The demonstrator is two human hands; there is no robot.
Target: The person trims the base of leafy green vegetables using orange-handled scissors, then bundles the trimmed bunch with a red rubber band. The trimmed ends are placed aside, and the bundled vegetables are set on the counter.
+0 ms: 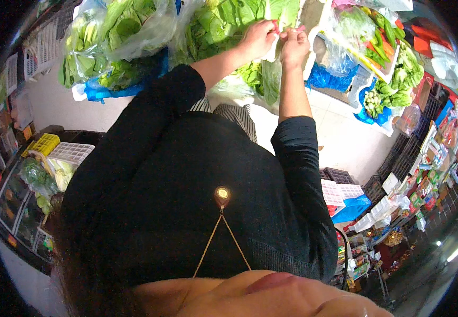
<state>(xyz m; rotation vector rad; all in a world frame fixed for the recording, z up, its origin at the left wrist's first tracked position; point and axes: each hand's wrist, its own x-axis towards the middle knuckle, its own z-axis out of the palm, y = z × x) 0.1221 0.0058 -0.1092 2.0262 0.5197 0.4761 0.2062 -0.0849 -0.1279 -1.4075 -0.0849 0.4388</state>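
Both of my hands are close together at the top of the head view, over leafy greens. My left hand (pixel 260 39) has its fingers bent around a small piece of pink-red tape or ribbon (pixel 275 27). Just right of it, my right hand (pixel 294 45) pinches another bit of the same pink-red material, fingertips nearly meeting the left ones. Light green lettuce-like leaves (pixel 245 12) lie behind the hands. Leafy greens in a clear plastic bag (pixel 271 81) hang below, between my wrists. What exactly the pink-red strip goes around cannot be told.
Bagged leafy greens (pixel 128 25) stand at the upper left. Upper right are green peppers (pixel 378 33), blue plastic (pixel 334 81) and heads of greens (pixel 399 97). Behind me sit a white plastic crate (pixel 70 152), a blue crate (pixel 352 208) and shelves of packaged goods (pixel 431 182).
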